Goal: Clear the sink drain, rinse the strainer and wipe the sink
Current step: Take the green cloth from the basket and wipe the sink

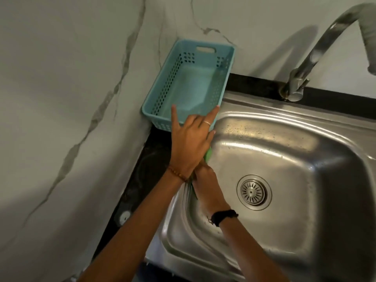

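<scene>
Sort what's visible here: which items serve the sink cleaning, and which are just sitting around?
In use: sink, strainer seated in the drain, green cloth under the hands, faucet.
Bystanders: empty blue basket, black counter.

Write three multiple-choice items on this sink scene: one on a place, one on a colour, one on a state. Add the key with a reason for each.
1. Where does the basket stand?
A. in the sink bowl
B. on the counter corner, left of the sink
C. under the tap

2. What colour is the cloth peeking out between the hands?
A. green
B. red
C. white

3. What is the state of the tap?
A. running hard
B. dripping into a pot
C. no water is visible

Key: B, its base rests beside the sink rim against the wall; A, a green edge shows beside the left hand; C, no stream falls from the spout onto the strainer.
</scene>
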Available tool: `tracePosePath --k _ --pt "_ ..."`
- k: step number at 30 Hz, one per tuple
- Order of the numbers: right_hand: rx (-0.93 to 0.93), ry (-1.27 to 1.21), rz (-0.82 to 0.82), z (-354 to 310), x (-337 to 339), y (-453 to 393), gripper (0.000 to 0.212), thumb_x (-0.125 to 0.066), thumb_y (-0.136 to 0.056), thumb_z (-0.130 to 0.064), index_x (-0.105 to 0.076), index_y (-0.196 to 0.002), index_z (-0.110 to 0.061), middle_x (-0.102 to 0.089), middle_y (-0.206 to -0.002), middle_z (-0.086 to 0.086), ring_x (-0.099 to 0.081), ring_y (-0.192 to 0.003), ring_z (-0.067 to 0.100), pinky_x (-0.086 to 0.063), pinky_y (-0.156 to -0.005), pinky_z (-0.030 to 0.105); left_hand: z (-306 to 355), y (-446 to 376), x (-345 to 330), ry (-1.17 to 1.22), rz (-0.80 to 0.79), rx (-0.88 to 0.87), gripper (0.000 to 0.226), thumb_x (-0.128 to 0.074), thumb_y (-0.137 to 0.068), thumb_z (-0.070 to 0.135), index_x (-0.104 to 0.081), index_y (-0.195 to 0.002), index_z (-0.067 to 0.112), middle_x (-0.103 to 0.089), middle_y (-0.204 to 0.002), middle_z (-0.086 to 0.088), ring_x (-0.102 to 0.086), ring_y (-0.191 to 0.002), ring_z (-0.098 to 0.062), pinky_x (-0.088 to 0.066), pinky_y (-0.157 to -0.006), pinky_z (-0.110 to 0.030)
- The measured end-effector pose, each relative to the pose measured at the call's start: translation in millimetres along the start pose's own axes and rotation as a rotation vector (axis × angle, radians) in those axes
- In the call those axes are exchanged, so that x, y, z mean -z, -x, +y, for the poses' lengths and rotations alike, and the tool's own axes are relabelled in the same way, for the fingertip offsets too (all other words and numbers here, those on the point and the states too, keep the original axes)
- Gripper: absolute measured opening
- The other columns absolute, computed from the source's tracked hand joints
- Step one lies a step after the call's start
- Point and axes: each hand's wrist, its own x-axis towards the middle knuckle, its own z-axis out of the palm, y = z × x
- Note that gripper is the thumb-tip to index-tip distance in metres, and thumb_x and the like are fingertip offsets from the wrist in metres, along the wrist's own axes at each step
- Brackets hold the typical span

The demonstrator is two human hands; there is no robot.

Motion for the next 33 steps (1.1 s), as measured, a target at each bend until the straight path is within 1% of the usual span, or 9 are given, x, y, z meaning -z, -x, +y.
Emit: tracePosePath --k 3,6,9,11,14,18,27,30,33 --pt "0.069 0.053 0.014 15 6 -18 0.016 -0.056 -0.086 0.004 -0.065 -0.100 0.005 -0.064 -0.106 0.021 -0.065 -0.083 0.029 -0.034 -0.075 0.003 8 -5 11 0.086 0.109 0.029 0.051 -0.068 -0.078 0.023 -0.055 -0.127 0.020 -0.069 -0.077 0.002 -0.066 -0.080 -0.018 -0.023 -0.105 -0.061" --pt "0.033 -0.095 0.024 27 21 -53 0.032 -0.048 -0.094 -0.007 -0.051 -0.125 -0.002 -0.055 -0.123 0.010 -0.054 -0.115 0.026 -0.040 -0.088 0.003 13 -10 18 0.153 0.114 0.086 0.049 -0.066 -0.082 0.021 -0.053 -0.129 0.021 -0.070 -0.088 -0.002 -0.066 -0.088 -0.020 -0.019 -0.107 -0.058" --pt "0.097 0.122 0.089 42 43 -98 0.042 -0.047 -0.095 -0.014 -0.041 -0.136 -0.009 -0.040 -0.144 0.012 -0.029 -0.138 0.027 -0.030 -0.113 0.027 10 -8 18 0.114 0.015 0.045 0.044 -0.058 -0.088 0.021 -0.051 -0.131 0.018 -0.070 -0.105 -0.009 -0.062 -0.103 -0.025 -0.021 -0.107 -0.061" --pt "0.198 0.373 0.086 49 55 -116 0.044 -0.049 -0.094 -0.016 -0.042 -0.137 -0.007 -0.038 -0.147 0.014 -0.021 -0.142 0.031 -0.021 -0.118 0.039 11 -5 15 0.067 0.000 0.032 0.044 -0.061 -0.086 0.021 -0.053 -0.129 0.017 -0.071 -0.098 -0.006 -0.065 -0.099 -0.023 -0.024 -0.105 -0.063" --pt "0.192 0.636 0.021 59 64 -123 0.050 -0.044 -0.096 -0.010 -0.031 -0.143 -0.009 -0.029 -0.152 0.012 -0.013 -0.145 0.027 -0.012 -0.119 0.045 13 -3 10 0.043 0.039 0.040 0.047 -0.070 -0.078 0.021 -0.058 -0.124 0.017 -0.071 -0.087 -0.001 -0.068 -0.090 -0.019 -0.026 -0.100 -0.067" --pt "0.132 0.681 0.035 66 77 -122 0.057 -0.038 -0.095 -0.002 -0.018 -0.147 -0.012 -0.020 -0.156 0.009 -0.013 -0.146 0.022 -0.003 -0.120 0.042 13 2 5 0.000 -0.004 0.025 0.050 -0.069 -0.080 0.023 -0.055 -0.128 0.021 -0.072 -0.090 0.002 -0.066 -0.099 -0.019 -0.023 -0.101 -0.068" --pt "0.089 0.805 0.061 107 123 -86 0.080 -0.040 -0.085 0.013 -0.001 -0.148 -0.015 -0.009 -0.159 0.007 -0.007 -0.146 0.023 -0.001 -0.120 0.044 21 14 2 -0.059 -0.112 0.070 0.056 -0.068 -0.081 0.019 -0.048 -0.133 0.018 -0.059 -0.129 -0.009 -0.048 -0.127 -0.031 -0.016 -0.095 -0.079" --pt "0.079 0.867 0.060 130 142 -69 0.085 -0.041 -0.083 0.015 0.006 -0.148 -0.015 0.000 -0.159 0.009 -0.001 -0.147 0.025 -0.002 -0.120 0.046 30 20 2 -0.029 -0.101 0.014 0.064 -0.072 -0.076 0.016 -0.046 -0.135 0.014 -0.047 -0.140 -0.015 -0.036 -0.133 -0.035 -0.011 -0.095 -0.074" --pt "0.043 0.913 0.055 148 161 -54 0.086 -0.040 -0.083 0.015 0.010 -0.146 -0.016 0.005 -0.159 0.010 0.001 -0.146 0.026 -0.001 -0.120 0.045 41 37 -2 0.089 -0.189 -0.128 0.069 -0.070 -0.077 0.027 -0.040 -0.138 0.015 -0.036 -0.147 -0.011 -0.020 -0.139 -0.024 -0.011 -0.102 -0.066"
